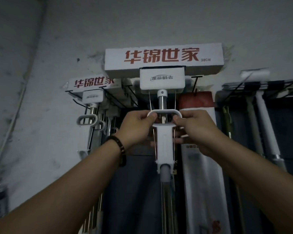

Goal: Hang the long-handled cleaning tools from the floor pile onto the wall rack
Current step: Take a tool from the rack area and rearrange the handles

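**Setting: a dim shop display or stockroom for cleaning goods; which of the two cannot be told.** A rough grey wall (61, 48) carries black wire hooks (195, 85), from which long-handled tools hang side by side. The central mop (164, 142) and a second mop (92, 97) to its left wear white card sleeves (164, 65) printed with the same red brand characters; the central sleeve also bears a size mark. A plastic-wrapped pack (201, 174) and white-handled tools (266, 125) hang to the right.
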`<action>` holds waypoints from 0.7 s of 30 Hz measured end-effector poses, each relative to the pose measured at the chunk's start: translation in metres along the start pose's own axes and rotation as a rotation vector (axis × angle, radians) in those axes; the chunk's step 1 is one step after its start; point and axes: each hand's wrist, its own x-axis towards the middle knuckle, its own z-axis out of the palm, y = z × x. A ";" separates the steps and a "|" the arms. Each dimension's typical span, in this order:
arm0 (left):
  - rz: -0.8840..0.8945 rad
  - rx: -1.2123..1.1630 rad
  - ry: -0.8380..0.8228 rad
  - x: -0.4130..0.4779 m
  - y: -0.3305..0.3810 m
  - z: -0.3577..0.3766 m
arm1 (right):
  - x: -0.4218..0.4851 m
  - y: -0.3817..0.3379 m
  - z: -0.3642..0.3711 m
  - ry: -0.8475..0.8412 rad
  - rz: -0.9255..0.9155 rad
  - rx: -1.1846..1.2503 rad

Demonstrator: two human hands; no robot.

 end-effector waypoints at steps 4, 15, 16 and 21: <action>-0.055 -0.005 0.000 0.032 -0.004 0.020 | 0.034 0.010 -0.014 0.025 0.017 -0.038; -0.109 0.050 0.018 0.063 -0.049 0.055 | 0.082 0.061 -0.023 0.178 -0.009 -0.360; -0.099 0.062 0.037 0.065 -0.052 0.056 | 0.083 0.063 -0.023 0.188 -0.017 -0.377; -0.158 -0.013 -0.013 0.074 -0.055 0.064 | 0.088 0.066 -0.024 0.238 -0.004 -0.399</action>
